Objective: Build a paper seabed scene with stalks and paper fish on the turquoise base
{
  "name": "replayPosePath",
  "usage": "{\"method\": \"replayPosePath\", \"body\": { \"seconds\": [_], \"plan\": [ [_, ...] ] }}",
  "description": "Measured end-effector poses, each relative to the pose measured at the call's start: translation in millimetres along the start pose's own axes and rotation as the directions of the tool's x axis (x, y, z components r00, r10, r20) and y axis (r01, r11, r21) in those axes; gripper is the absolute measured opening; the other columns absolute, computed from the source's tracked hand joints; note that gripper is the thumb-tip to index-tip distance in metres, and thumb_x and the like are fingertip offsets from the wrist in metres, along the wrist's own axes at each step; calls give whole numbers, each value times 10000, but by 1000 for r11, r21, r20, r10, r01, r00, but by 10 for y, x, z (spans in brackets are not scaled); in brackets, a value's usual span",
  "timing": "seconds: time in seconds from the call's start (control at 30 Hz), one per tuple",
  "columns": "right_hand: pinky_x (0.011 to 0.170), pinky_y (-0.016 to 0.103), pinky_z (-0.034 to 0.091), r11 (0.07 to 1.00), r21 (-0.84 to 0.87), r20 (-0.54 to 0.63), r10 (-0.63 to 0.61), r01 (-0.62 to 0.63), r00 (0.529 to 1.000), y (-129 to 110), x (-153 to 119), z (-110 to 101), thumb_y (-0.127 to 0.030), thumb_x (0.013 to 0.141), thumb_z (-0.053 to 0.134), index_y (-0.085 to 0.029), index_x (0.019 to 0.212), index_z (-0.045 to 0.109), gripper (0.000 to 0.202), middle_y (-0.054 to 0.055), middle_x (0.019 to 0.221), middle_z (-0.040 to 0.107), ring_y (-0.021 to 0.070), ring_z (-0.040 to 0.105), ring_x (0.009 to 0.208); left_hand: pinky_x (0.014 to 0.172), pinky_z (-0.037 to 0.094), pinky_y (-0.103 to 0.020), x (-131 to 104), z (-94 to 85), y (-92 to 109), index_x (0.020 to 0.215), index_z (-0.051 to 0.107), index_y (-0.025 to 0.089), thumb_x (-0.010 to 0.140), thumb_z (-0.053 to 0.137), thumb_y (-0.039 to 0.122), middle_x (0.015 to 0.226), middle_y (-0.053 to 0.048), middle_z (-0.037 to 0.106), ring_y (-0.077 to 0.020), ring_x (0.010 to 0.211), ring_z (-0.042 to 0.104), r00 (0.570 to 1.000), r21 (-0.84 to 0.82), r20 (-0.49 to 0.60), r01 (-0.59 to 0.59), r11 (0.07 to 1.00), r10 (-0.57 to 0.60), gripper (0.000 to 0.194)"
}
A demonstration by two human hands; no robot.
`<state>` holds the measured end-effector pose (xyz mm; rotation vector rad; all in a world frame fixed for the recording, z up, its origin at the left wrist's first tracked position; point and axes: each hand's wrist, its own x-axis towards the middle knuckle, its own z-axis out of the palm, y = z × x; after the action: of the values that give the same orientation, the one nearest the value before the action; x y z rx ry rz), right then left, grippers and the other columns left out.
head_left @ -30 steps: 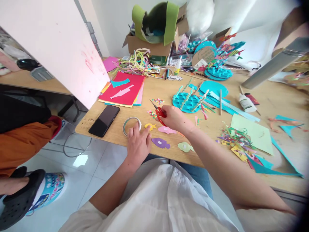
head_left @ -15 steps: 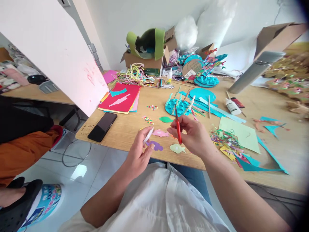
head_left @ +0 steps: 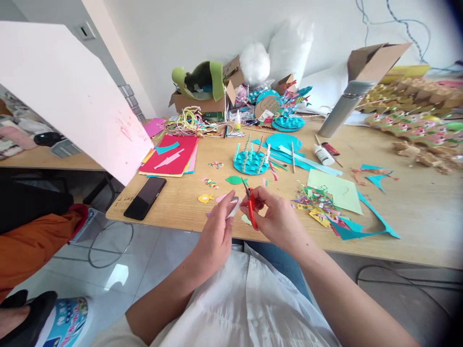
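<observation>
Gripping red-handled scissors [head_left: 252, 210], right hand [head_left: 278, 217] faces left hand [head_left: 217, 229], which clasps white tape roll [head_left: 235, 208]; yellow fish cutout [head_left: 205, 198] nearby.

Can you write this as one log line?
left hand: holds white tape roll | right hand: holds red-handled metal scissors | wooden table: yellow paper fish, black rectangular phone

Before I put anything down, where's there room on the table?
Most bare wood is at the right front of the table, right of the long blue scrap. A smaller gap lies between the phone and yellow fish. It's crowded around the scissors and the heap of paper shreds.
</observation>
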<state>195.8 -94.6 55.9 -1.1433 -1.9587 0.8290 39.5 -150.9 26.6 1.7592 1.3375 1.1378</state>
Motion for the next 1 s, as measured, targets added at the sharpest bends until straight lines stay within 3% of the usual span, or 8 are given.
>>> {"method": "replayPosePath", "body": {
  "seconds": [0.13,0.33,0.5,0.63,0.77,1.0],
  "plan": [
    [535,212,366,1000,4,-18,-26,26,1000,32,-26,-7,-146,777,553,-193,796,539,53,-26,657,566,108,494,582,1108,403,-422,22,49,-12,1457,312,239,981,370,177,1497,-124,431,-232,1359,456,998,22,10,-59,998,59,484],
    [543,216,357,995,-38,6,-88,89,996,89,-53,-27,-160,818,511,-197,843,485,51,-23,689,550,107,484,585,1085,424,-396,56,65,37,1439,340,224,959,397,163,1447,-120,498,-235,1339,480,998,-4,53,-17,1000,17,487],
    [594,245,373,985,-80,50,-151,155,987,94,-72,-87,-181,867,470,-192,893,469,28,16,758,572,135,507,652,877,532,-320,98,59,55,1378,419,216,932,470,184,1219,-106,660,-189,994,673,993,-141,94,78,987,-65,450],
    [630,254,398,976,-67,82,-201,206,976,91,-71,-129,-169,877,462,-195,935,457,63,32,812,592,146,540,703,718,537,-255,137,38,69,1266,521,189,925,528,273,926,-63,704,-151,794,672,973,-279,175,195,940,-150,352],
    [631,249,407,973,-53,105,-219,226,970,64,-67,-180,-169,895,454,-204,945,459,62,32,855,597,140,546,725,649,529,-225,165,8,72,1212,536,169,891,603,364,700,-2,655,-131,675,664,949,-372,224,295,880,-223,381],
    [637,256,433,977,-28,42,-212,214,976,29,-76,-245,-230,895,527,-208,915,456,76,21,842,572,133,541,721,413,403,-174,195,-31,66,1056,571,188,854,644,420,826,-51,740,-103,487,629,937,-500,259,339,797,-236,317]
  ]
}}
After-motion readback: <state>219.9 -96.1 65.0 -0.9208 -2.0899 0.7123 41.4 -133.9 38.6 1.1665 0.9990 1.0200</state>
